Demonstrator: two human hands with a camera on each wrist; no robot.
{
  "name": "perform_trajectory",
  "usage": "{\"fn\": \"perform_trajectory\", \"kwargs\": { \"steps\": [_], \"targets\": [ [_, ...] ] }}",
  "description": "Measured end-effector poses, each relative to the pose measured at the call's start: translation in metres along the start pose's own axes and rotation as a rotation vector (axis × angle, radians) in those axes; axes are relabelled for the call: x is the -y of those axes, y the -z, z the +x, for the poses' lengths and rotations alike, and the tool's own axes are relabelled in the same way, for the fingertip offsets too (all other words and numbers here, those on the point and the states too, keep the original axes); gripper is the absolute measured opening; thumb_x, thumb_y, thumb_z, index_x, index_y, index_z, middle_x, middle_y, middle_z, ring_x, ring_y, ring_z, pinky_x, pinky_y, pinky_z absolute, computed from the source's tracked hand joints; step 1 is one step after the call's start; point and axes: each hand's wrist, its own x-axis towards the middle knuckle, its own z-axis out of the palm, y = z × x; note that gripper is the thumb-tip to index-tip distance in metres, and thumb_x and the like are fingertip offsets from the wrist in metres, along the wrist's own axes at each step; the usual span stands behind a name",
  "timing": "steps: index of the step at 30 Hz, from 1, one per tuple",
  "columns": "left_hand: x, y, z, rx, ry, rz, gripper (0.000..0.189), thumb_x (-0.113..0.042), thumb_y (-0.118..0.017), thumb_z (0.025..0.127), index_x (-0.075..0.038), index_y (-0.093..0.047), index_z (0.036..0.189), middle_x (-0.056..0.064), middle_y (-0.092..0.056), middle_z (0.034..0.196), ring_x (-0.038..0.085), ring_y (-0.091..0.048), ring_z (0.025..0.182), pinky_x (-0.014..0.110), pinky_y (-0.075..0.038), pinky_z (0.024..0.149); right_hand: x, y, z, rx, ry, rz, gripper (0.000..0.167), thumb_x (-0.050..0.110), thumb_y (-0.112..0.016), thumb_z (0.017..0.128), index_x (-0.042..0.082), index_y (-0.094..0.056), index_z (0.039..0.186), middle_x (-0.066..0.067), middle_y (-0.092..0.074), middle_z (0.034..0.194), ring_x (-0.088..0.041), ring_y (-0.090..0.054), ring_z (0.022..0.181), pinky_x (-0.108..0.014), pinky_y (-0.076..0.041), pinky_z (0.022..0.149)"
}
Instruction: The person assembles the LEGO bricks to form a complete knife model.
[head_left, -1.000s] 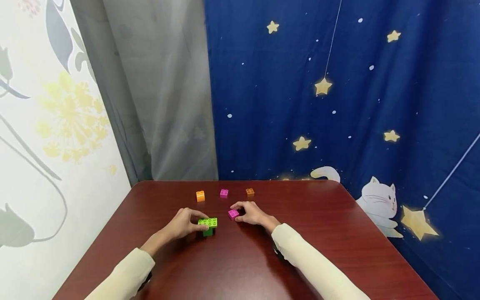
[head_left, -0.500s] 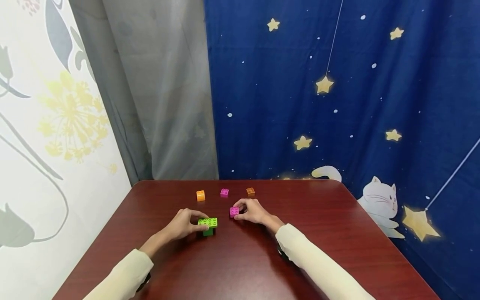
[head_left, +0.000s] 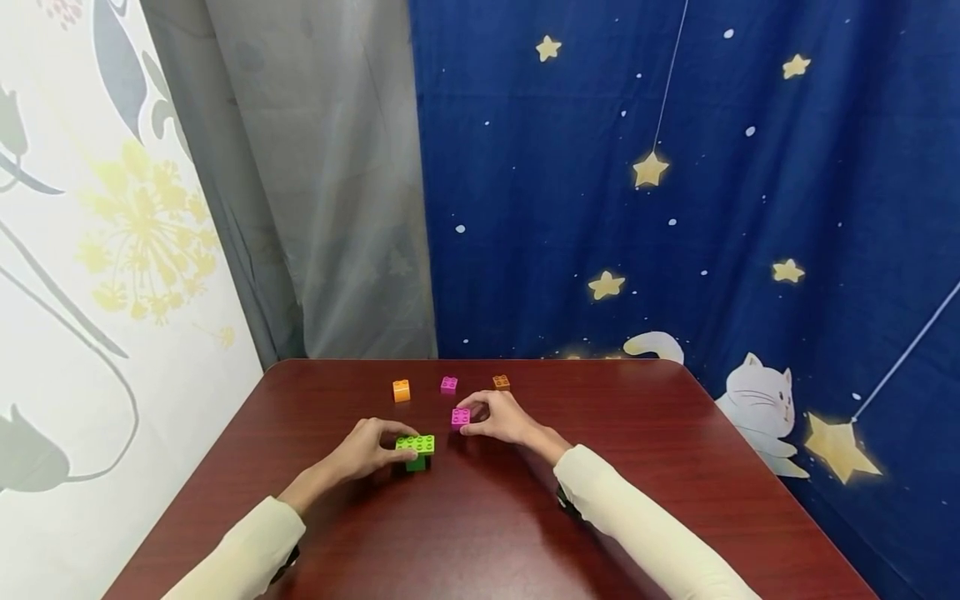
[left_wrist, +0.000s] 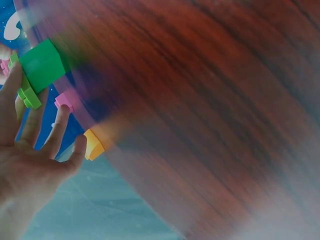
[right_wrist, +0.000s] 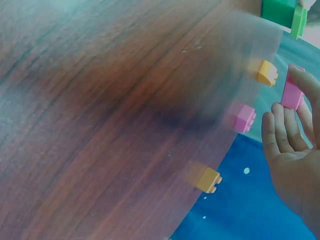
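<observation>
My left hand grips a lime green brick between thumb and fingers, left of centre on the table. Fixed under the lime brick is a darker green block, also large in the left wrist view. To the right and slightly farther off, my right hand pinches a magenta brick between thumb and fingertips, studs up. In the right wrist view that same pink brick shows at the fingertips, while the other fingers stretch out loosely.
Along the far part of the dark red table lie an orange brick with a curved side, another magenta brick and a brown-orange brick. Behind the table's far edge hang a grey curtain and a blue starry curtain.
My right hand has moved a little away from me, and the magenta brick in it has turned from slanted to square. The left hand and green bricks have stayed in place.
</observation>
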Motion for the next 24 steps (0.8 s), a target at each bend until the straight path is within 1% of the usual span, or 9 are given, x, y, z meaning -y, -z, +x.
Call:
{"fn": "perform_trajectory", "kwargs": {
  "steps": [4, 6, 8, 11, 12, 14, 16, 20, 24],
  "targets": [
    [0.0, 0.0, 0.001, -0.011, -0.001, 0.002, 0.03, -0.038, -0.084, 0.089, -0.019, -0.08, 0.112, -0.009, -0.075, 0.102, 0.014, -0.065, 0.09, 0.049, -0.057, 0.087, 0.006, 0.0, 0.002, 0.005, 0.008, 0.022, 0.037, 0.018, -0.088, 0.085, 0.008, -0.076, 0.119, -0.007, -0.076, 0.103, -0.028, -0.074, 0.096, -0.027, -0.06, 0.081],
    [0.0, 0.0, 0.001, -0.015, 0.0, 0.0, 0.03, -0.036, -0.085, 0.088, -0.018, -0.08, 0.111, -0.008, -0.076, 0.101, 0.017, -0.065, 0.089, 0.049, -0.058, 0.086, 0.01, -0.001, 0.004, 0.009, 0.001, 0.029, 0.038, 0.018, -0.088, 0.086, 0.009, -0.075, 0.12, -0.006, -0.076, 0.105, -0.024, -0.074, 0.097, -0.026, -0.06, 0.081],
    [0.0, 0.0, 0.002, -0.017, 0.01, 0.001, 0.03, -0.036, -0.086, 0.087, -0.018, -0.081, 0.11, -0.008, -0.076, 0.1, 0.017, -0.066, 0.089, 0.047, -0.058, 0.086, 0.014, -0.002, 0.005, 0.016, 0.005, 0.043, 0.039, 0.017, -0.088, 0.086, 0.008, -0.074, 0.122, -0.007, -0.076, 0.106, -0.026, -0.074, 0.098, -0.03, -0.06, 0.083],
    [0.0, 0.0, 0.003, -0.017, 0.038, 0.017, 0.03, -0.037, -0.087, 0.085, -0.019, -0.081, 0.107, -0.008, -0.076, 0.099, 0.013, -0.066, 0.088, 0.04, -0.058, 0.085, 0.019, -0.006, 0.008, 0.034, 0.021, 0.073, 0.039, 0.015, -0.087, 0.086, 0.006, -0.074, 0.122, -0.011, -0.076, 0.108, -0.032, -0.074, 0.099, -0.04, -0.06, 0.087],
    [-0.001, 0.0, 0.003, -0.017, 0.043, 0.023, 0.03, -0.038, -0.087, 0.085, -0.018, -0.081, 0.107, -0.008, -0.076, 0.099, 0.012, -0.066, 0.088, 0.038, -0.058, 0.084, 0.022, -0.008, 0.008, 0.041, 0.03, 0.085, 0.04, 0.014, -0.087, 0.086, 0.005, -0.074, 0.122, -0.013, -0.076, 0.108, -0.036, -0.073, 0.1, -0.044, -0.06, 0.088],
    [-0.001, 0.0, 0.003, -0.018, 0.048, 0.033, 0.031, -0.039, -0.088, 0.084, -0.017, -0.081, 0.106, -0.008, -0.077, 0.099, 0.01, -0.067, 0.088, 0.035, -0.058, 0.083, 0.026, -0.01, 0.01, 0.053, 0.038, 0.096, 0.039, 0.014, -0.087, 0.086, 0.005, -0.074, 0.122, -0.014, -0.076, 0.108, -0.039, -0.073, 0.101, -0.046, -0.059, 0.088],
    [-0.001, 0.001, 0.004, -0.02, 0.048, 0.035, 0.032, -0.039, -0.088, 0.084, -0.017, -0.081, 0.105, -0.006, -0.077, 0.099, 0.01, -0.068, 0.088, 0.036, -0.058, 0.084, 0.031, -0.013, 0.011, 0.061, 0.039, 0.089, 0.038, 0.016, -0.087, 0.086, 0.007, -0.075, 0.122, -0.011, -0.077, 0.108, -0.035, -0.074, 0.1, -0.042, -0.06, 0.088],
    [-0.002, 0.001, 0.004, -0.021, 0.055, 0.028, 0.033, -0.039, -0.088, 0.083, -0.016, -0.081, 0.106, -0.004, -0.078, 0.1, 0.011, -0.07, 0.09, 0.04, -0.059, 0.085, 0.04, -0.02, 0.014, 0.073, 0.042, 0.068, 0.037, 0.02, -0.087, 0.087, 0.011, -0.076, 0.12, -0.003, -0.078, 0.107, -0.023, -0.075, 0.096, -0.029, -0.06, 0.085],
    [-0.002, 0.001, 0.004, -0.02, 0.065, 0.026, 0.034, -0.038, -0.089, 0.082, -0.015, -0.081, 0.106, -0.004, -0.078, 0.101, 0.011, -0.071, 0.09, 0.041, -0.06, 0.087, 0.046, -0.027, 0.015, 0.092, 0.054, 0.07, 0.036, 0.02, -0.088, 0.086, 0.012, -0.077, 0.12, -0.001, -0.078, 0.106, -0.019, -0.075, 0.095, -0.025, -0.059, 0.083]
  ]
}}
